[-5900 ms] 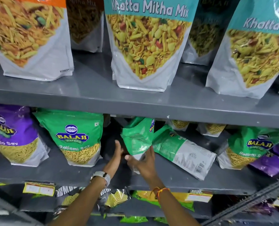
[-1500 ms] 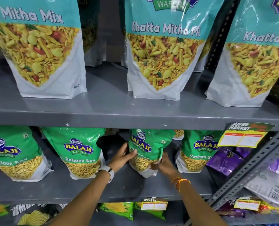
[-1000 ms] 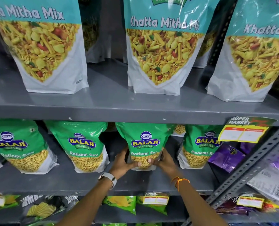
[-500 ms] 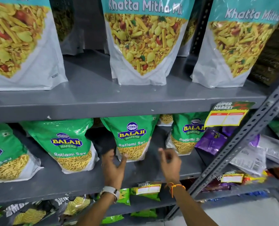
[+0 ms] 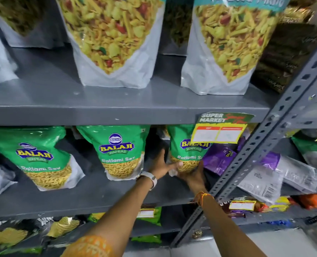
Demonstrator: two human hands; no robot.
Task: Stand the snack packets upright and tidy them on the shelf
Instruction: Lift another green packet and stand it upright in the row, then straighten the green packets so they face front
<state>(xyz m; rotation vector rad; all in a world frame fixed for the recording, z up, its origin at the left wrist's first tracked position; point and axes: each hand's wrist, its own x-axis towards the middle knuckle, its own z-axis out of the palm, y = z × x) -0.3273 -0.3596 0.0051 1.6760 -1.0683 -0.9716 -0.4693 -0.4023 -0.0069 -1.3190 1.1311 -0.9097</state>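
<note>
Green Ratlami Sev packets stand upright along the grey middle shelf (image 5: 91, 193). Both hands clasp the base of the rightmost green packet (image 5: 186, 149). My left hand (image 5: 163, 166) grips its lower left side, fingers across the front. My right hand (image 5: 193, 176) cups its bottom right corner from below. To the left stand the middle green packet (image 5: 119, 154) and another green packet (image 5: 43, 162). A purple packet (image 5: 218, 160) lies slumped right behind the held one. A price label partly hides the held packet's top.
Large Khatta Mitha Mix pouches (image 5: 113, 39) stand on the upper shelf. A slotted grey upright post (image 5: 261, 145) runs diagonally on the right. Beyond it lie toppled packets (image 5: 276, 175). A supermarket price label (image 5: 220, 128) hangs from the upper shelf edge. Chip bags fill the lowest shelf (image 5: 33, 232).
Both hands, open in front of the middle green packet half a second ago, have moved right and closed on the rightmost green packet. The view has shifted closer and to the right.
</note>
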